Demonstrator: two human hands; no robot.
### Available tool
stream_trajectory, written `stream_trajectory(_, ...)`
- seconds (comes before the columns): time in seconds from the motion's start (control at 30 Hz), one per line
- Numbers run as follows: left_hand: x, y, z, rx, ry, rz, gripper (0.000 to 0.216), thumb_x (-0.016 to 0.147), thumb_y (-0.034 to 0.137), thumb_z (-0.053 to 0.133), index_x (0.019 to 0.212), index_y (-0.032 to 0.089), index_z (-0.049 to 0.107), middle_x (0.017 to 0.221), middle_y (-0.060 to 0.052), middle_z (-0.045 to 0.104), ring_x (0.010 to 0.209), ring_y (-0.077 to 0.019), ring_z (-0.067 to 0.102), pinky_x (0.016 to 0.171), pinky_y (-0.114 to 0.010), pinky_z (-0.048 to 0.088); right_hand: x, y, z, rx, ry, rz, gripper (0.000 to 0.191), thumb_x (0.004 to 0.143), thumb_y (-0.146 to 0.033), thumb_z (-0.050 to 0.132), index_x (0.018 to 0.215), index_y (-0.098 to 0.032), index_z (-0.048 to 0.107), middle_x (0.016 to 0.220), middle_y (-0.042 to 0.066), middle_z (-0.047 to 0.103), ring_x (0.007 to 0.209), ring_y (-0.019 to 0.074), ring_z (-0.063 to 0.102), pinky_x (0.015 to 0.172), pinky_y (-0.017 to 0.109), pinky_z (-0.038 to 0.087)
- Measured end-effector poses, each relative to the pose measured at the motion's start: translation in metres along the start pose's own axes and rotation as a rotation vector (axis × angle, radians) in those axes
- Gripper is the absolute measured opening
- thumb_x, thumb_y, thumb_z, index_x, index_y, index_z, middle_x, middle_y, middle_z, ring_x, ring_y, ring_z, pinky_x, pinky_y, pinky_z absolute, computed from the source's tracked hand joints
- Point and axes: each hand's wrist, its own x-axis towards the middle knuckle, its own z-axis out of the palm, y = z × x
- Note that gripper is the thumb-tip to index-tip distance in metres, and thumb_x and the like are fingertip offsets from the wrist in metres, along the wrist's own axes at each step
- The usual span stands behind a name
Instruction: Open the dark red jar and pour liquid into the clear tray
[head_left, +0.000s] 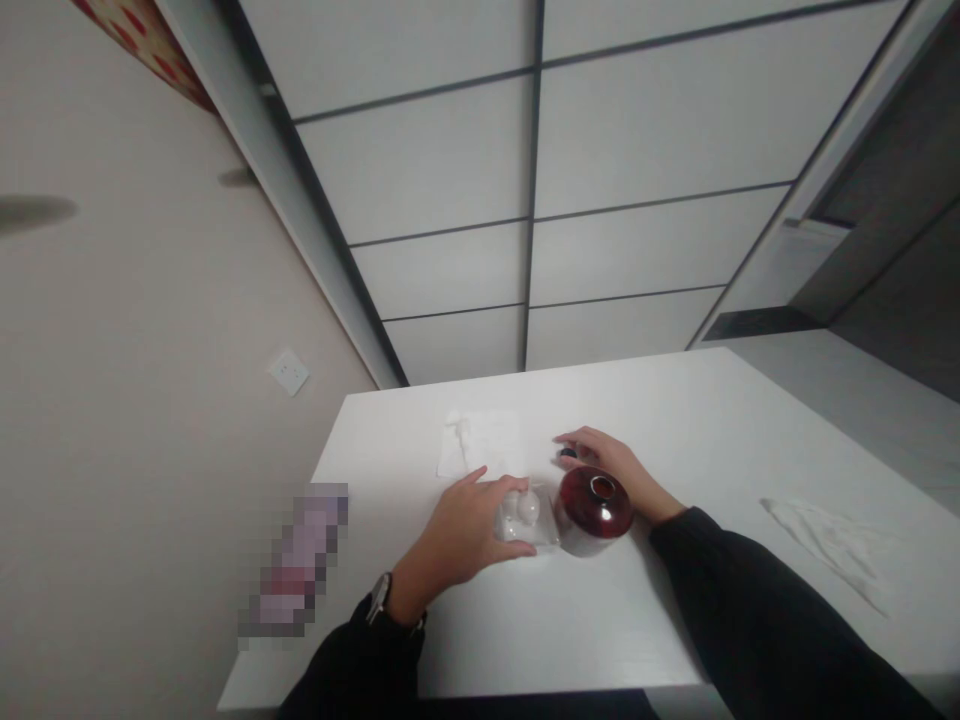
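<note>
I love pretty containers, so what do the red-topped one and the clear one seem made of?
The red-topped container: glossy glass or plastic, judging by the bright highlights on its rounded top. The clear container: see-through and shiny, likewise glass or plastic; I cannot tell which.

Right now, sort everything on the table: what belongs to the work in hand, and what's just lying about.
Likely in use:
- clear container, in the left hand
- small dark piece, apparently in the right hand
- red-topped jar, beside the container
- perhaps the white nozzle-like piece

Probably lying about:
- white cloth
- pixelated item
</note>
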Motion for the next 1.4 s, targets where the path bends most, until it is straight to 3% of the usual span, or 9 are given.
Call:
stream_trajectory(0.17, -0.0010, 0.0000, 0.0007, -0.028, 0.033, -0.048, 0.057, 0.072, 0.034, 0.102, 0.105, 0.026, 0.057, 0.128, -0.007, 0.079, 0.115, -0.0343, 0.076, 0.113, -0.052, 0.051, 0.0002, -0.0004, -0.0003, -0.001, 0.001, -0.002, 0.027, 0.100, -0.044, 0.069, 0.116, -0.024, 0.077, 0.098, 0.006, 0.074, 0.088, 0.0255, 0.071, 0.086, 0.042, 0.058)
stream_trajectory(0.27, -0.0009, -0.0006, 0.0011, -0.056, 0.049, -0.065, 0.064, 0.071, 0.036, 0.102, 0.114, 0.027, 0.056, 0.132, -0.010, 0.078, 0.116, -0.0362, 0.076, 0.101, -0.047, 0.058, 0.0000, -0.0016, -0.0008, 0.000, 0.002, -0.003, 0.027, 0.100, -0.044, 0.068, 0.116, -0.024, 0.077, 0.097, 0.006, 0.074, 0.087, 0.0256, 0.071, 0.086, 0.042, 0.058)
stream_trajectory(0.5, 0.0002, -0.0027, 0.0010, -0.087, 0.013, -0.001, 0.080, 0.072, 0.032, 0.102, 0.138, 0.030, 0.056, 0.146, -0.006, 0.072, 0.136, -0.0351, 0.068, 0.131, -0.058, 0.032, -0.0003, -0.0026, -0.0015, 0.000, 0.003, -0.001, 0.027, 0.100, -0.044, 0.068, 0.116, -0.024, 0.077, 0.097, 0.006, 0.073, 0.087, 0.0254, 0.071, 0.086, 0.042, 0.058)
stream_trajectory(0.73, -0.0006, -0.0018, 0.0019, -0.105, 0.050, -0.023, 0.056, 0.071, 0.028, 0.102, 0.106, 0.027, 0.059, 0.140, -0.005, 0.077, 0.122, -0.0340, 0.074, 0.126, -0.059, 0.039, -0.0004, -0.0029, -0.0018, -0.002, 0.003, 0.005, 0.028, 0.101, -0.046, 0.067, 0.116, -0.025, 0.077, 0.098, 0.006, 0.074, 0.087, 0.0250, 0.071, 0.086, 0.042, 0.058)
stream_trajectory(0.83, -0.0008, -0.0007, 0.0005, -0.115, 0.063, -0.041, 0.067, 0.069, 0.027, 0.103, 0.118, 0.026, 0.058, 0.141, -0.009, 0.076, 0.125, -0.0356, 0.072, 0.117, -0.055, 0.049, -0.0002, -0.0030, -0.0018, -0.002, 0.005, 0.003, 0.028, 0.100, -0.046, 0.068, 0.116, -0.025, 0.077, 0.100, 0.006, 0.075, 0.088, 0.0253, 0.071, 0.086, 0.041, 0.058)
stream_trajectory(0.93, -0.0003, -0.0013, -0.0012, -0.119, 0.036, -0.020, 0.080, 0.070, 0.028, 0.103, 0.135, 0.028, 0.057, 0.143, -0.007, 0.075, 0.133, -0.0340, 0.069, 0.124, -0.055, 0.042, -0.0001, -0.0035, -0.0021, -0.001, 0.004, 0.002, 0.028, 0.100, -0.046, 0.068, 0.116, -0.025, 0.077, 0.100, 0.006, 0.076, 0.089, 0.0258, 0.072, 0.086, 0.041, 0.058)
stream_trajectory(1.03, 0.0000, -0.0026, -0.0014, -0.113, -0.001, 0.003, 0.065, 0.073, 0.028, 0.101, 0.126, 0.029, 0.063, 0.140, -0.002, 0.076, 0.131, -0.0317, 0.071, 0.132, -0.058, 0.028, -0.0003, -0.0044, -0.0028, -0.001, 0.003, 0.002, 0.027, 0.100, -0.044, 0.068, 0.117, -0.025, 0.077, 0.099, 0.006, 0.076, 0.089, 0.0256, 0.072, 0.087, 0.041, 0.059)
stream_trajectory(1.17, 0.0001, -0.0023, -0.0001, -0.098, 0.036, -0.041, 0.057, 0.071, 0.030, 0.101, 0.111, 0.026, 0.060, 0.133, -0.006, 0.079, 0.119, -0.0331, 0.074, 0.126, -0.058, 0.037, -0.0004, -0.0048, -0.0031, 0.000, 0.002, 0.001, 0.026, 0.099, -0.043, 0.070, 0.116, -0.025, 0.077, 0.101, 0.007, 0.076, 0.089, 0.0256, 0.072, 0.086, 0.041, 0.059)
stream_trajectory(1.4, 0.0004, -0.0026, 0.0000, -0.098, 0.008, -0.002, 0.063, 0.074, 0.033, 0.100, 0.123, 0.029, 0.061, 0.141, -0.002, 0.076, 0.129, -0.0306, 0.071, 0.132, -0.056, 0.029, -0.0003, -0.0036, -0.0018, 0.004, 0.003, 0.006, 0.028, 0.099, -0.045, 0.068, 0.116, -0.024, 0.077, 0.100, 0.007, 0.075, 0.088, 0.0255, 0.072, 0.085, 0.041, 0.058)
